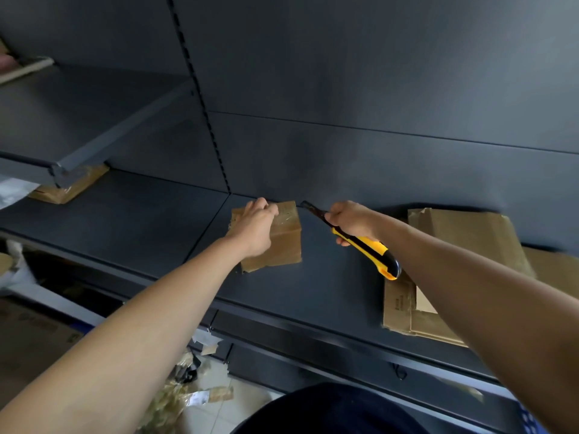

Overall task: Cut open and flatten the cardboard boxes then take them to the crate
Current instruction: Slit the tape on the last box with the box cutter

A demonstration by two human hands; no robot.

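Dark shelf (125,220): your left hand (255,228) clutches the small box (283,242) beneath it; right hand (352,222) beside it grips the cutter (366,245).

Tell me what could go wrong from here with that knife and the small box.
1. The utility knife in the right hand points its tip toward the left hand gripping the small cardboard box; a slip could cut those fingers.
2. Only that hand steadies the box on the smooth shelf; it may slide under the blade.
3. The right forearm hangs over the flattened cardboard and could knock it off.
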